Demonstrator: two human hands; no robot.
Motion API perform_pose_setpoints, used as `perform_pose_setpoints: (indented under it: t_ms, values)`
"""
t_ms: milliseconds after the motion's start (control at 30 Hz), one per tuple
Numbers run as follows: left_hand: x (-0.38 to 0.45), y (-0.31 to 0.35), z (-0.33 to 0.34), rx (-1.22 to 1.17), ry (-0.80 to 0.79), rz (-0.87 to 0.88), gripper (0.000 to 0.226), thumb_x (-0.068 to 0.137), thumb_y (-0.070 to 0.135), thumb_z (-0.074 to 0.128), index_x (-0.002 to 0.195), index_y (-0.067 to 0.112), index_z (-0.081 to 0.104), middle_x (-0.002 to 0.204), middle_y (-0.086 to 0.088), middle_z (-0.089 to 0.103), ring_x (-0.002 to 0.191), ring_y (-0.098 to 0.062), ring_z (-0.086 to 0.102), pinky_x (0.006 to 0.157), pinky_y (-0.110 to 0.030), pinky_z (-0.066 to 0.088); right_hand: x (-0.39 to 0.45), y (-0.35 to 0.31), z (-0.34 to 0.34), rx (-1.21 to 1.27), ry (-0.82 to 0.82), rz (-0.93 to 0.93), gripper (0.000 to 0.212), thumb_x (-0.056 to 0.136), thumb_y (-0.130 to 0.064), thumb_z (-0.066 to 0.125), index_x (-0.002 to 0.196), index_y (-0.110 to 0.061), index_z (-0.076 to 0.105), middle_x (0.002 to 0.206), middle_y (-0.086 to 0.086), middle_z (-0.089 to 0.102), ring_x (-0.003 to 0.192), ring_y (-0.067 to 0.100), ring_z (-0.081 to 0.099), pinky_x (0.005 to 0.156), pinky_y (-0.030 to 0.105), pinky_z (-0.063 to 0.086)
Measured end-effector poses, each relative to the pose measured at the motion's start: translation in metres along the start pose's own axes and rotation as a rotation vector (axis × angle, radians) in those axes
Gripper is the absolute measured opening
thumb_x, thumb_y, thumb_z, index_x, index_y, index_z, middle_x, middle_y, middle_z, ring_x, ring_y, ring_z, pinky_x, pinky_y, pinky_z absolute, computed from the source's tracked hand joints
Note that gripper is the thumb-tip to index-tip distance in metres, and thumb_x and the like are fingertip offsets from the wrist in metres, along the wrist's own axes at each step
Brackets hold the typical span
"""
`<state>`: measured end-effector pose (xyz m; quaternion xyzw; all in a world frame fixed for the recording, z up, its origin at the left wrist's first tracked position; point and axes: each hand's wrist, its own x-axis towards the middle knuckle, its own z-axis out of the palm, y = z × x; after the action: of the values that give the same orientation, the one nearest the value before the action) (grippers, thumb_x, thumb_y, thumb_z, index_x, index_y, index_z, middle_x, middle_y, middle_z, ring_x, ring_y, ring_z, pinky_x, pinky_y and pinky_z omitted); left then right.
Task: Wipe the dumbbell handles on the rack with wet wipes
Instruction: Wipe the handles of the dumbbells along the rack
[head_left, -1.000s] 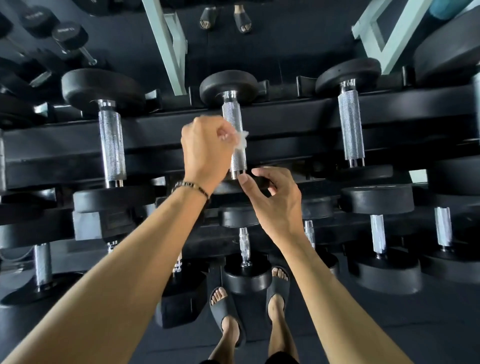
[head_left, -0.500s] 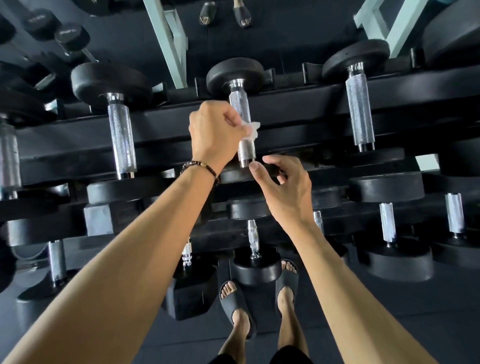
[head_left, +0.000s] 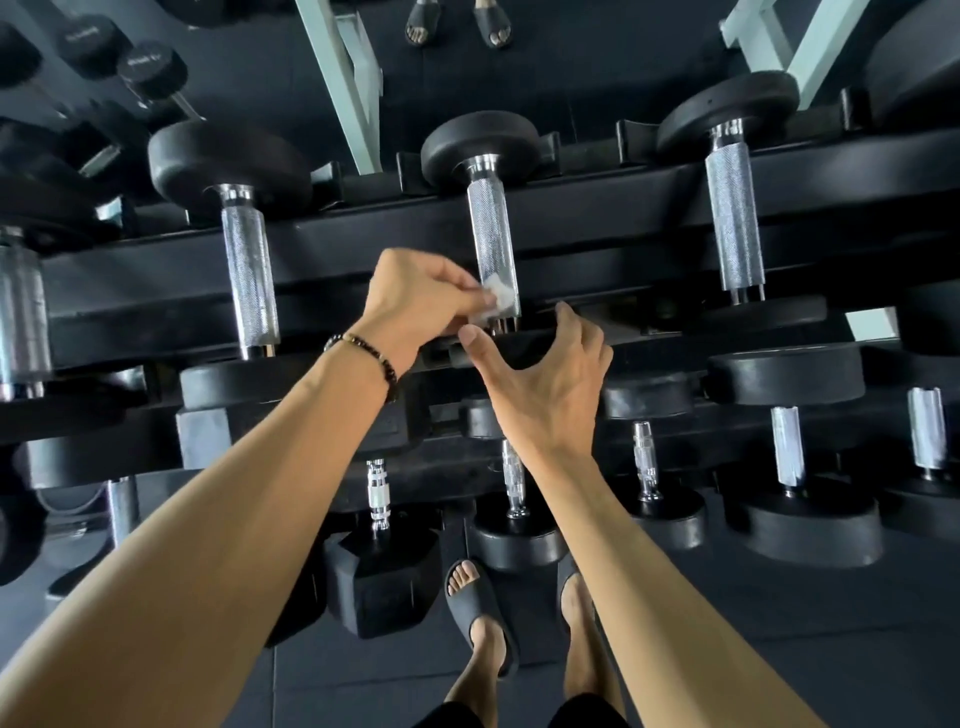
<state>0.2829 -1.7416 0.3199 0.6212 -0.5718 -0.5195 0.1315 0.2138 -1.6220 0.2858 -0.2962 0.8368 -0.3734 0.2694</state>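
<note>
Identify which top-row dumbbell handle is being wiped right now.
The middle handle: the left hand presses a white wipe against its lower end. The neighbouring handles on either side are untouched.

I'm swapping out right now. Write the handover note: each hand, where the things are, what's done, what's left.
Left hand pinches the wet wipe against the near end of the middle top-row dumbbell handle.
Right hand is open, fingers spread around that dumbbell's near head, steadying it.
Done: cannot tell from this view which handles are already wiped.
Left: finish this handle, then any other rack handles not yet wiped.
</note>
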Motion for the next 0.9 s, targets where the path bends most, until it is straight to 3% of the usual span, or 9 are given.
perform_pose_setpoints:
  t_ms: [67,167,267,333,433,500,600,767,900]
  values:
    - [-0.004,-0.006,0.002,-0.01,-0.033,0.002,0.016,0.067,0.013,0.09,0.072,0.013,0.075,0.077,-0.005,0.076,0.078,-0.02,0.075,0.075,-0.034,0.062,0.003,0.004,-0.005,0.024,-0.001,-0.003,0.1,0.073,-0.071,0.068,0.148,-0.013,0.036,0.144,0.002,0.038,0.132,0.016,0.033,0.109,0.034,0.037]
    - [0.001,0.002,0.011,-0.133,0.081,0.104,0.016,0.067,0.01,0.09,0.07,0.014,0.075,0.073,0.0,0.075,0.078,-0.018,0.075,0.076,-0.036,0.062,0.004,0.009,-0.018,0.111,0.037,0.02,0.092,0.072,-0.068,0.071,0.144,-0.019,0.042,0.136,-0.004,0.042,0.122,0.009,0.043,0.1,0.026,0.039]
    - [0.003,0.01,0.016,-0.063,0.134,0.182,0.017,0.068,0.013,0.09,0.069,0.018,0.073,0.066,0.007,0.072,0.072,-0.009,0.073,0.074,-0.031,0.062,0.007,0.011,-0.025,0.078,0.08,0.014,0.09,0.068,-0.072,0.07,0.138,-0.021,0.047,0.129,-0.006,0.048,0.121,0.012,0.047,0.104,0.034,0.042]
    - [-0.006,0.006,0.015,0.087,0.069,0.179,0.016,0.07,0.014,0.089,0.069,0.018,0.073,0.068,0.006,0.072,0.069,-0.01,0.072,0.066,-0.028,0.062,0.008,0.01,-0.024,0.064,0.071,0.011,0.09,0.067,-0.072,0.07,0.138,-0.02,0.048,0.127,-0.006,0.048,0.121,0.014,0.048,0.104,0.036,0.043]
    - [-0.016,0.003,0.015,0.169,0.065,0.217,0.013,0.073,0.011,0.086,0.069,0.016,0.074,0.07,0.005,0.072,0.066,-0.005,0.07,0.052,-0.015,0.054,0.009,0.009,-0.023,0.045,0.05,-0.014,0.089,0.067,-0.07,0.072,0.137,-0.02,0.049,0.127,-0.004,0.049,0.12,0.015,0.046,0.1,0.028,0.04]
    - [-0.005,0.015,0.016,0.096,0.18,0.289,0.013,0.075,0.011,0.084,0.068,0.018,0.075,0.068,0.01,0.071,0.066,0.003,0.067,0.06,-0.012,0.054,0.011,0.009,-0.024,0.046,0.03,-0.014,0.089,0.067,-0.071,0.071,0.137,-0.021,0.048,0.127,-0.004,0.048,0.12,0.013,0.044,0.097,0.024,0.036]
    - [0.018,0.038,0.016,-0.005,0.333,0.352,0.014,0.074,0.014,0.085,0.07,0.022,0.073,0.069,0.013,0.07,0.071,0.001,0.069,0.075,-0.018,0.057,0.012,0.01,-0.025,0.049,0.008,-0.007,0.088,0.068,-0.071,0.07,0.137,-0.021,0.049,0.13,-0.005,0.046,0.122,0.014,0.042,0.097,0.024,0.034]
    - [0.003,0.023,0.025,0.089,0.247,0.358,0.011,0.073,0.013,0.084,0.069,0.016,0.074,0.068,0.01,0.071,0.069,-0.002,0.069,0.077,-0.024,0.058,0.011,0.011,-0.024,0.062,0.002,0.0,0.087,0.067,-0.074,0.069,0.135,-0.023,0.05,0.13,-0.006,0.045,0.121,0.01,0.038,0.104,0.033,0.04]
    - [0.026,0.046,0.026,-0.093,0.408,0.262,0.011,0.074,0.019,0.087,0.073,0.019,0.076,0.068,0.015,0.067,0.069,0.004,0.063,0.066,-0.003,0.048,0.011,0.01,-0.023,0.051,-0.015,-0.016,0.084,0.067,-0.072,0.069,0.134,-0.025,0.05,0.129,-0.007,0.044,0.115,0.006,0.035,0.1,0.03,0.038]
